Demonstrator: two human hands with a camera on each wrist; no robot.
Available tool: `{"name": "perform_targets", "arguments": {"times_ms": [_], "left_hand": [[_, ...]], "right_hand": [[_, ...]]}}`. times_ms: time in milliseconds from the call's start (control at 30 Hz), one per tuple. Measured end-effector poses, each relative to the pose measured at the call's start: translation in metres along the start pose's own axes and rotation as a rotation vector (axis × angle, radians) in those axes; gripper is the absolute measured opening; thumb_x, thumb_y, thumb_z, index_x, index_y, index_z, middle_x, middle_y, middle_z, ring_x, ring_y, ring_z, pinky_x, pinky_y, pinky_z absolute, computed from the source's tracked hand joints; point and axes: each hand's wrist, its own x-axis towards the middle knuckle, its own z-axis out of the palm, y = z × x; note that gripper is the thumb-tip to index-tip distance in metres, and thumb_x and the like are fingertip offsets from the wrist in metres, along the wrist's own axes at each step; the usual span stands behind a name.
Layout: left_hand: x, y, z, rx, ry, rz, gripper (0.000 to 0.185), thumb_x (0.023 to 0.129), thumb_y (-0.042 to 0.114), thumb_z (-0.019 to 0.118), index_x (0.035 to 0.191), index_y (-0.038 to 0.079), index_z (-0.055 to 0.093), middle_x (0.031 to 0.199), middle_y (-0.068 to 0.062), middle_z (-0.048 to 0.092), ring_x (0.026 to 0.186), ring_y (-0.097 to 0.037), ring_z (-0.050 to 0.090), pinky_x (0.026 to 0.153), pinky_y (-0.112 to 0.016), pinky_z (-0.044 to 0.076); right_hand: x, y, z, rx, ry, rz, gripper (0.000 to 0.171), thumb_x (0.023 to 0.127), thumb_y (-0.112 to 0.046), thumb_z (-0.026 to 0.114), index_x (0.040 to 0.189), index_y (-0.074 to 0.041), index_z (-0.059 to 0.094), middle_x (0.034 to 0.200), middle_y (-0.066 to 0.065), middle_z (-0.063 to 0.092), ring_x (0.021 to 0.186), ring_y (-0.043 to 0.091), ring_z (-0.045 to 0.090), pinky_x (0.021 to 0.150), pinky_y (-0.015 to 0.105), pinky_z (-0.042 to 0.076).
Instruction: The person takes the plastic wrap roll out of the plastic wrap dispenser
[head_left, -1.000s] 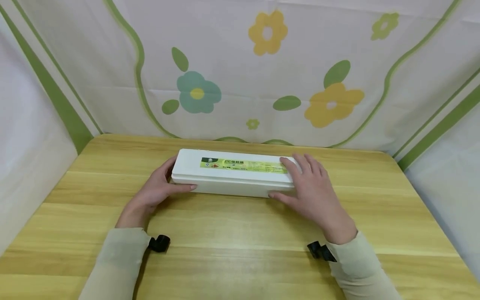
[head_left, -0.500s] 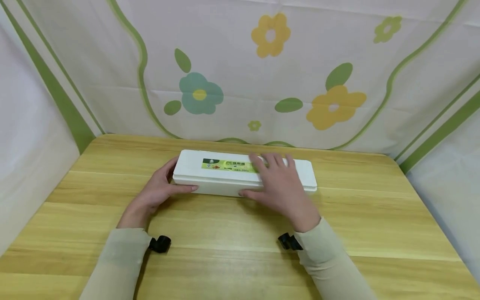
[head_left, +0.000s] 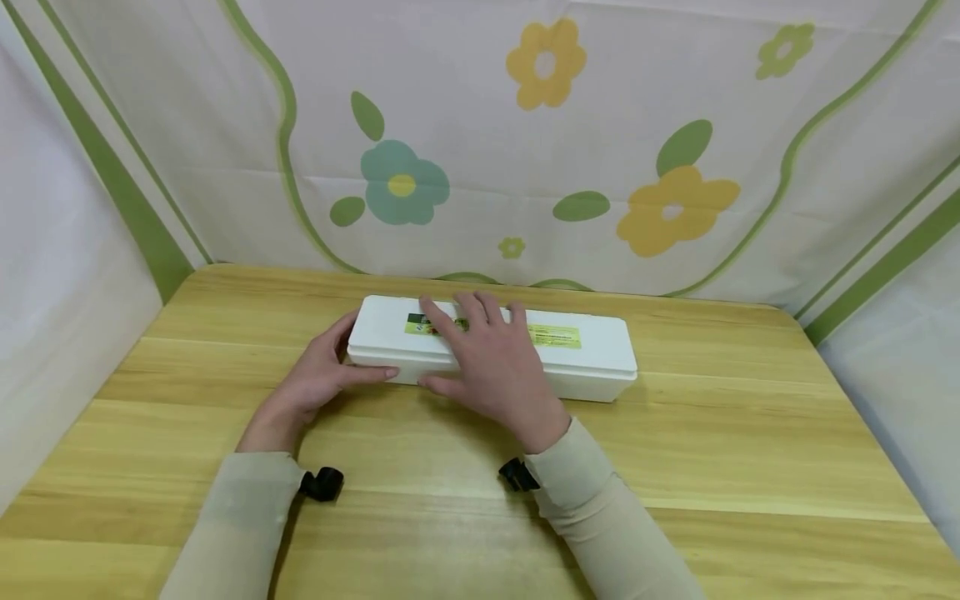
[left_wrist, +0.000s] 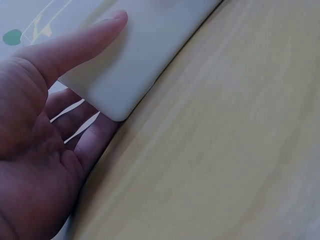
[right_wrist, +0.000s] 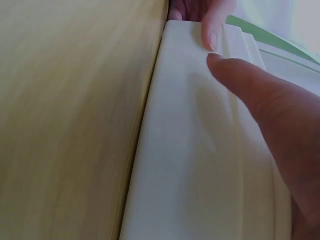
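A long white cling film box [head_left: 600,342] with a fitted lid lies near the back of the table in the head view. My left hand [head_left: 315,383] grips its left end, thumb along the front and the other fingers round the end, as the left wrist view of the box [left_wrist: 135,60] also shows. Across the top, left of centre, lies my right hand [head_left: 498,362], its fingers spread over the lid and its thumb at the front side. It covers the middle of a green-yellow label [head_left: 555,336]. In the right wrist view, my right thumb [right_wrist: 250,85] is close to the left thumb [right_wrist: 214,25].
The wooden table [head_left: 405,525] extends in front of the box and to both sides. A white curtain [head_left: 480,150] with flower prints hangs behind the back edge. Black camera mounts [head_left: 324,484] sit at both sleeve cuffs.
My right hand has slid left along the lid, from the box's right end to left of its middle, baring the right end. The left hand and the box have stayed in place.
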Motion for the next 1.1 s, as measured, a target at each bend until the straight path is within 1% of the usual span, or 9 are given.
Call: {"name": "perform_targets", "arguments": {"times_ms": [100,267,467,600,800,900,1100], "left_hand": [[0.000,0.001,0.000,0.008,0.000,0.000,0.103,0.085,0.018,0.094,0.169,0.024,0.035,0.167,-0.003,0.045,0.154,-0.027,0.035,0.126,-0.052,0.029],[-0.001,0.000,0.000,0.009,-0.004,-0.001,0.102,0.085,0.018,0.094,0.169,0.026,0.036,0.165,-0.001,0.047,0.152,-0.025,0.037,0.122,-0.046,0.031],[-0.001,0.000,0.000,0.015,-0.007,0.002,0.101,0.086,0.018,0.093,0.169,0.027,0.037,0.165,0.000,0.047,0.155,-0.025,0.034,0.124,-0.048,0.028],[0.000,0.000,-0.002,0.008,-0.013,-0.011,0.102,0.085,0.018,0.094,0.169,0.030,0.036,0.166,0.001,0.046,0.154,-0.023,0.034,0.123,-0.045,0.030],[0.000,-0.001,-0.009,-0.038,-0.033,-0.040,0.104,0.085,0.015,0.093,0.170,0.030,0.034,0.168,0.000,0.043,0.149,-0.024,0.036,0.121,-0.042,0.030],[0.000,-0.002,-0.011,-0.041,-0.045,-0.044,0.105,0.086,0.015,0.093,0.171,0.031,0.033,0.169,-0.001,0.041,0.147,-0.025,0.037,0.119,-0.040,0.032],[0.001,-0.004,-0.013,-0.035,-0.057,-0.046,0.105,0.086,0.016,0.092,0.171,0.032,0.032,0.169,-0.002,0.041,0.144,-0.026,0.039,0.114,-0.034,0.036]], "right_hand": [[0.001,-0.001,0.000,-0.014,0.016,-0.012,0.098,0.087,-0.083,0.068,0.167,-0.034,0.039,0.153,0.010,0.054,0.141,0.035,0.051,0.102,0.057,0.048],[0.004,-0.005,-0.001,-0.028,0.000,-0.013,0.096,0.088,-0.084,0.066,0.166,-0.034,0.041,0.145,0.009,0.056,0.138,0.033,0.052,0.104,0.055,0.049],[0.009,-0.009,-0.002,-0.028,-0.029,0.014,0.092,0.088,-0.087,0.062,0.163,-0.037,0.044,0.139,0.008,0.060,0.129,0.030,0.058,0.100,0.052,0.048],[0.011,-0.008,-0.001,-0.032,-0.028,0.024,0.091,0.088,-0.088,0.060,0.162,-0.037,0.044,0.139,0.007,0.061,0.126,0.029,0.060,0.098,0.051,0.049],[0.011,-0.006,0.000,-0.031,-0.026,0.014,0.089,0.091,-0.086,0.059,0.163,-0.036,0.044,0.141,0.006,0.060,0.128,0.030,0.059,0.101,0.052,0.048],[0.011,-0.007,0.000,-0.027,-0.029,0.010,0.089,0.091,-0.085,0.059,0.163,-0.036,0.044,0.141,0.006,0.060,0.127,0.030,0.059,0.103,0.052,0.048],[0.012,-0.011,-0.004,-0.010,-0.052,0.042,0.087,0.090,-0.084,0.063,0.161,-0.037,0.045,0.137,0.006,0.061,0.126,0.030,0.060,0.103,0.053,0.046]]}}
